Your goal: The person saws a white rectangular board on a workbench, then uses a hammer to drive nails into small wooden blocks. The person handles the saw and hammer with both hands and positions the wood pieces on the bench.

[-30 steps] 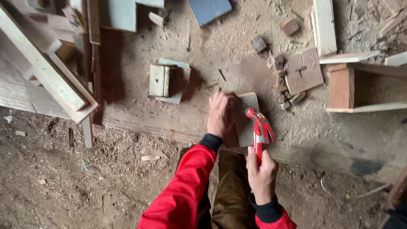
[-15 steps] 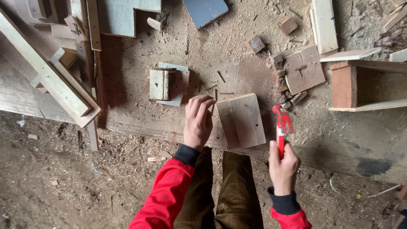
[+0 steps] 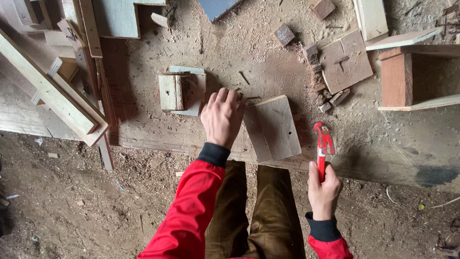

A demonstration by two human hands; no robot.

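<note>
Head view, looking straight down at a sawdust-covered board floor (image 3: 230,52) w/ dirt below it in the lower half of frame.

L hand (image 3: 221,117) – centre of frame, palm down, fingers loosely spread, resting at the left edge of a flat square wood panel (image 3: 271,127). Fingertips near the panel's upper left corner; whether they pinch anything there, cannot tell. Grip is not closed around the panel.

R hand (image 3: 323,189) – lower right of centre, grip pressed together around the red handle of a hammer (image 3: 323,146). Hammer points up-frame, red head just right of the panel, apart from it. Head looks raised off the boards, though height can't be judged.

Panel lies flat, tilted a bit, its lower edge near the board floor's front edge, above the person's knees. Brown trousers and red sleeves w/ dark cuffs fill bottom centre.

Around:
- small wood box assembly (image 3: 181,91) – just left of L hand
- square scrap w/ scored lines (image 3: 346,60) – upper right, small dark offcuts beside it
- open reddish wood box (image 3: 417,79) – right edge
- long pale timber lengths (image 3: 48,93) – upper left, slanting
</note>
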